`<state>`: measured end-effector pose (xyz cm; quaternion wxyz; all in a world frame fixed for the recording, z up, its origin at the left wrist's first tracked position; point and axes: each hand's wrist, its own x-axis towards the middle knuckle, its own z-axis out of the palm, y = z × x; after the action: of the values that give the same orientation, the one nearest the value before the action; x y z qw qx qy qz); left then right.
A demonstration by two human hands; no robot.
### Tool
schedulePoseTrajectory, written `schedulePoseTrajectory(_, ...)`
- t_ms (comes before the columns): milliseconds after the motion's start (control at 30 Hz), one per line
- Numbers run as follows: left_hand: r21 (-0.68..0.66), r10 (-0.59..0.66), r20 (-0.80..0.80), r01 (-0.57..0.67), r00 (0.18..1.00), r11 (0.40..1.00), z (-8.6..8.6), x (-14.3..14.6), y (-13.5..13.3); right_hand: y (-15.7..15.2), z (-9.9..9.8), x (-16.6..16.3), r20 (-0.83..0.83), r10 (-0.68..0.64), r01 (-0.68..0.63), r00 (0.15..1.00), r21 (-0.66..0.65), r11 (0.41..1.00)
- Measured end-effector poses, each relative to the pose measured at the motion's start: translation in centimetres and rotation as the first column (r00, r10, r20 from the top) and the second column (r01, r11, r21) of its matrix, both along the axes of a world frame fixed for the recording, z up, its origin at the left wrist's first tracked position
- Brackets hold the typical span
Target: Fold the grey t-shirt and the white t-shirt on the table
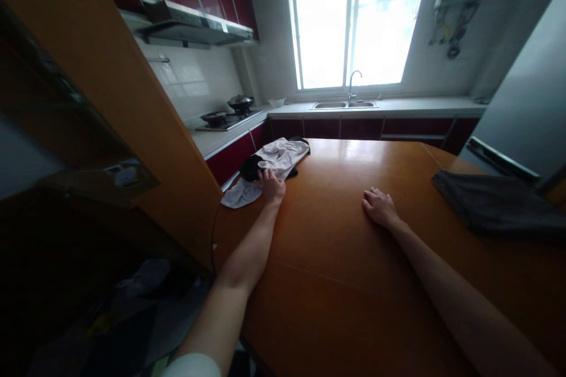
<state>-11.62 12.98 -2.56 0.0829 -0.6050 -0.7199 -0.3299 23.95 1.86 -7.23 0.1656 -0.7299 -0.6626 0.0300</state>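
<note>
My left hand (273, 187) reaches to the far left of the table, its fingers closed on a pale garment (285, 156) at the near side of a loose heap. Crumpled black cloth (250, 168) lies against that garment, and part of the pale fabric hangs toward the table's left edge. My right hand (379, 206) rests palm down on the bare wood near the middle, fingers a little apart, holding nothing. A folded dark grey cloth (499, 203) lies to the right of it, not touched by either hand.
The wooden table (327, 230) has a rounded edge. Behind it runs a counter with a sink (345, 105). Pans (241, 102) stand on the stove at the left. A wooden cabinet side (172, 147) rises close by my left arm; a pale refrigerator (526, 94) is at the right.
</note>
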Motion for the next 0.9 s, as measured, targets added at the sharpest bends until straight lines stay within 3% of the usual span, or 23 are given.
schedulePoseTrajectory(167, 0.075, -0.102, -0.103, 0.11, 0.989, 0.991, 0.8, 1.4, -0.6, 0.0, 0.0, 0.0, 0.0, -0.01, 0.01, 1.0, 0.003, 1.0)
schedulePoseTrajectory(300, 0.057, -0.285, -0.14, 0.295, 0.948, 0.954, 1.3, 2.2, -0.9, 0.1, -0.1, 0.0, 0.007, -0.013, 0.013, 1.0, 0.007, 1.0)
schedulePoseTrajectory(400, 0.047, -0.472, -0.204, 0.491, 0.857, 0.87, 1.7, 3.4, -1.8, 0.2, -0.2, 0.0, 0.004, -0.013, 0.013, 1.0, 0.01, 1.0)
schedulePoseTrajectory(500, -0.01, -0.654, -0.299, 0.683, 0.695, 0.73, 1.6, 5.4, -3.2, 0.1, -0.1, 0.0, -0.004, -0.011, 0.011, 1.0, 0.017, 1.0)
schedulePoseTrajectory(567, -0.045, -0.699, -0.314, 0.725, 0.643, 0.687, 1.3, 6.5, -3.6, 0.1, 0.0, 0.0, -0.007, -0.008, 0.008, 1.0, 0.018, 1.0)
schedulePoseTrajectory(633, -0.035, -0.639, -0.267, 0.656, 0.721, 0.754, 0.7, 6.7, -3.3, 0.0, 0.1, -0.1, -0.009, -0.004, 0.004, 1.0, 0.01, 1.0)
schedulePoseTrajectory(733, -0.036, -0.414, -0.142, 0.414, 0.899, 0.91, -0.3, 5.2, -1.8, 0.0, 0.2, -0.2, -0.008, -0.001, 0.001, 1.0, -0.004, 1.0)
schedulePoseTrajectory(800, -0.124, -0.349, -0.108, 0.335, 0.931, 0.934, -0.9, 3.8, -0.8, 0.0, 0.2, -0.3, -0.007, -0.001, 0.001, 1.0, -0.008, 1.0)
schedulePoseTrajectory(900, -0.268, -0.404, -0.125, 0.362, 0.906, 0.893, -1.6, 2.6, 0.1, 0.1, 0.1, -0.3, -0.005, -0.008, 0.008, 1.0, 0.001, 1.0)
